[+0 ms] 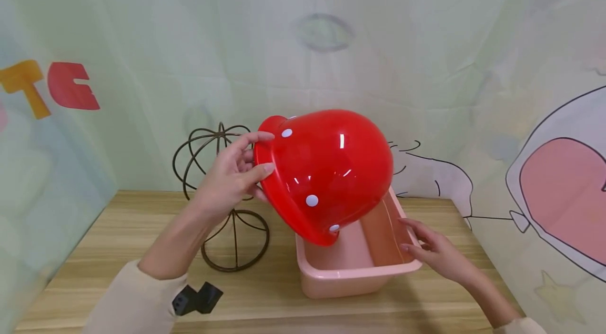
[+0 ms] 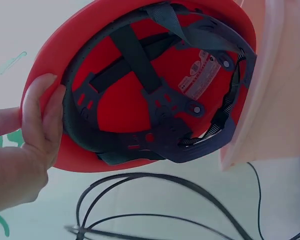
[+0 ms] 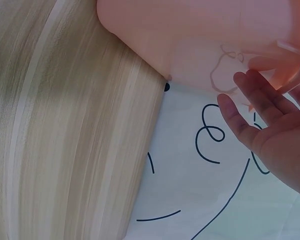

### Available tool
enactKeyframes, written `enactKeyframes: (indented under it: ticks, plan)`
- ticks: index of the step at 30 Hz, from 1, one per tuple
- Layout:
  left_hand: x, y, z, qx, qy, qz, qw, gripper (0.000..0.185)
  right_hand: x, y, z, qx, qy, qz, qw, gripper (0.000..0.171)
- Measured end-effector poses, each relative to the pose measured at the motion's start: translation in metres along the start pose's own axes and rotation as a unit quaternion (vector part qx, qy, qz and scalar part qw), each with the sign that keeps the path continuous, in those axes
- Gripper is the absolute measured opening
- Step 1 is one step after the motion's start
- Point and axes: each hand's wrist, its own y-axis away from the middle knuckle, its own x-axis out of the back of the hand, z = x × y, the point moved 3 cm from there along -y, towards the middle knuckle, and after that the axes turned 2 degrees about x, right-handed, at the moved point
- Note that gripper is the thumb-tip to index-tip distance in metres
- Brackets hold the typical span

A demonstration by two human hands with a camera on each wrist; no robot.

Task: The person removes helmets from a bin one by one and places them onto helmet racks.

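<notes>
My L grip (image 1: 232,176) has the red helmet (image 1: 347,165) by its brim, thumb & fingers pinching, holding it tilted over the pink tub (image 1: 360,273), opening facing left (dark straps (image 2: 135,57) inside, btw). My R grip (image 1: 440,252), fingers loose, touches the tub's right rim. Wire stand (image 1: 220,134) is on the tabletop (image 1: 265,302), left of tub.

left hand (image 1: 235,172) pinches, held higher than the right hand (image 1: 439,256), whose fingers are parted.
</notes>
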Motion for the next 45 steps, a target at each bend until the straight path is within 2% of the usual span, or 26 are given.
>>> enactKeyframes:
  ticks: [6, 10, 18, 26, 29, 34, 45]
  plan:
    - [0.012, 0.005, 0.009, -0.029, 0.012, 0.010, 0.9995, 0.043, 0.000, 0.000, 0.001, 0.035, 0.008, 0.013, 0.999, 0.049]
    - [0.020, 0.008, 0.015, -0.045, 0.023, 0.023, 0.9985, 0.042, 0.000, 0.000, 0.003, 0.037, 0.003, 0.015, 0.999, 0.048]
    - [0.042, 0.013, 0.017, -0.102, 0.095, 0.035, 0.9895, 0.037, 0.000, -0.001, 0.004, 0.026, -0.004, 0.014, 1.000, 0.048]
    - [0.071, 0.026, 0.010, -0.118, 0.129, 0.075, 0.9817, 0.036, -0.001, -0.001, 0.003, 0.021, -0.010, 0.011, 1.000, 0.048]
    - [0.080, 0.031, 0.007, -0.131, 0.143, 0.084, 0.9773, 0.037, -0.001, -0.001, 0.003, 0.019, -0.010, 0.012, 1.000, 0.048]
    - [0.095, 0.040, 0.000, -0.134, 0.170, 0.094, 0.9717, 0.039, -0.001, -0.002, 0.003, 0.007, -0.013, 0.006, 1.000, 0.049]
    - [0.119, 0.057, -0.018, -0.127, 0.180, 0.117, 0.9684, 0.039, -0.001, -0.001, 0.002, -0.010, -0.026, 0.000, 1.000, 0.050]
